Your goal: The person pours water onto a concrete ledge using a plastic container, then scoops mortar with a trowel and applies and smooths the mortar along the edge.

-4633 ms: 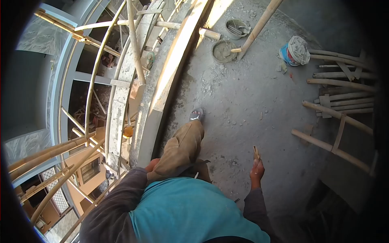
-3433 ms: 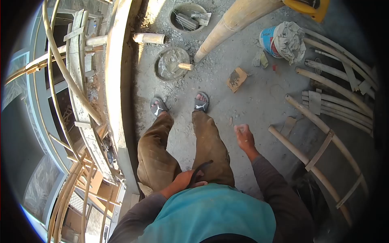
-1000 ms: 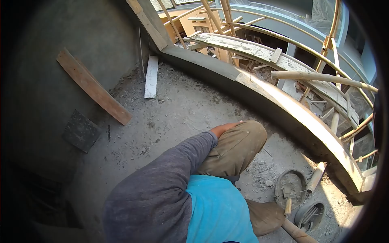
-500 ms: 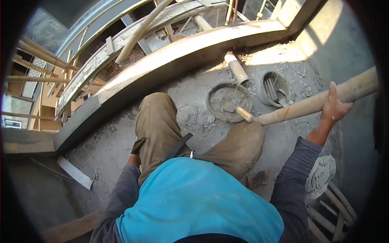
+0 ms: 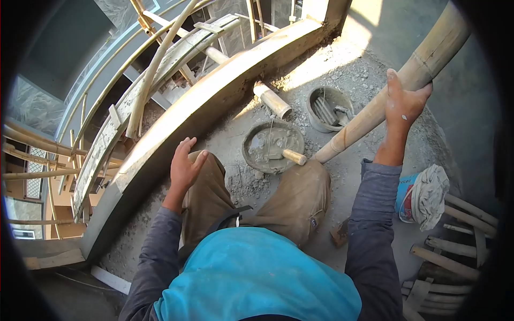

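My right hand [image 5: 404, 101] grips a thick bamboo pole [image 5: 364, 119], which slants from beside my right knee toward the upper right. Just above my left knee, my left hand [image 5: 184, 167] is raised with fingers apart and nothing in it. In front of my knees sits a round pan of wet mortar [image 5: 251, 163]. A tool with a wooden handle [image 5: 294, 157] rests in that pan, its far end in the mortar. Beyond the pole's lower end stands a bucket [image 5: 316, 122] with several bar-shaped pieces inside.
A short bamboo piece [image 5: 272, 100] lies near the curved low wall [image 5: 214, 93]. Outside that wall is bamboo scaffolding [image 5: 142, 96]. On my right are a blue container with a crumpled sack [image 5: 428, 198] and several wooden poles [image 5: 447, 262]. Rubble covers parts of the floor.
My left hand has risen from beside my left thigh to above the knee. The view has turned, and the bamboo pole now slants more steeply in my right hand.
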`<state>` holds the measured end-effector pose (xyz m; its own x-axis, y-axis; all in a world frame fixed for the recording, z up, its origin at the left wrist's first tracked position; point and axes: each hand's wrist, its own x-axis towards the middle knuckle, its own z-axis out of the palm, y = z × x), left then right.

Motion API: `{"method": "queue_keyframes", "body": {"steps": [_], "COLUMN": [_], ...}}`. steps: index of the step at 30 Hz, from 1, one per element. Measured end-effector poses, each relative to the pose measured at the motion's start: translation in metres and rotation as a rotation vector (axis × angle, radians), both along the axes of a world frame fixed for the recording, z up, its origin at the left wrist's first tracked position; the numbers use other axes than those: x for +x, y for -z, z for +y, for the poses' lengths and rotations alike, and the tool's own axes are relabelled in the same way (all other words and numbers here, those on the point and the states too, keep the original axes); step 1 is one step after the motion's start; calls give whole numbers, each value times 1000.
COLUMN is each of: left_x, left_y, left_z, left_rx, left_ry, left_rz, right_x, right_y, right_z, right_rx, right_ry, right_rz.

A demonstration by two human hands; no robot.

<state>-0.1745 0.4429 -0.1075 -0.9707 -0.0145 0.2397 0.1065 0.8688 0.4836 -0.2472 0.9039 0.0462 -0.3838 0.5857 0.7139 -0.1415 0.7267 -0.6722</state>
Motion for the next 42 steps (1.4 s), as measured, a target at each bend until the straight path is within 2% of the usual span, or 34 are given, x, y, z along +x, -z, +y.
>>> {"method": "queue_keyframes", "body": {"steps": [2, 4, 6, 7, 9, 11, 13, 14, 15, 16, 17, 19, 22, 25, 28, 29, 31, 32, 33, 34, 36, 40, 42], "left_x": [-16, -35, -50, -56, -67, -79, -89, -88, -89, -89, -88, -97, -102, -103, -110, -109, -110, -112, -110, -106, -101, -93, -83], "left_y": [-25, 7, 30, 40, 56, 62, 79, 78, 75, 68, 59, 59, 57, 64, 72, 72, 72, 69, 61, 54, 43, 23, 7], "left_z": [51, 88, 118, 130, 147, 162, 174, 176, 178, 179, 180, 175, 176, 182, 184, 188, 200, 210, 218, 224, 230, 228, 231], "left_rx": [270, 558, 571, 563, 262, 298, 432, 437, 687, 942, 1028, 988, 919, 1028, 1105, 1093, 1252, 1228, 1273, 1303, 1227, 1182, 1173], "left_ry": [126, 198, 206, 202, 190, 106, -43, -37, -111, -184, -134, -110, -73, -127, -121, -83, -72, -39, -102, -171, -275, -317, -349], "left_rz": [-220, -402, -737, -762, -801, -771, -683, -690, -848, -999, -1027, -1078, -1133, -1093, -1273, -1295, -1378, -1422, -1393, -1372, -1314, -1365, -1369], "right_x": [2, 2, 2, 2, -2, -4, -5, -5, -5, -7, -7, -6, -1, 0, 2, 1, -2, -3, -3, -4, -5, -8, -13], "right_y": [-3, -2, 0, 2, 4, 5, 7, 7, 13, 14, 13, 10, 7, 5, 4, 3, 3, 3, 4, 9, 8, 9, 11], "right_z": [-5, -5, -2, 0, 4, 7, 6, 6, 14, 13, 9, 3, 1, -2, -4, -5, -8, -9, -8, -2, -11, -7, -5], "right_rx": [13, -3, 73, 90, 103, 112, 100, 92, 219, 230, 199, 167, 140, 51, 148, 77, 42, -9, -29, 158, 110, 118, 197], "right_ry": [49, 34, 34, 45, 44, 138, 114, 93, 66, 68, 99, 162, 82, 82, 221, 174, 193, 177, 145, 231, 270, 250, 234], "right_rz": [-33, -22, 9, 23, 22, -2, 13, 42, 50, 62, 74, 89, 61, 20, -60, -46, -28, -9, 5, -2, -4, 20, 93]}}
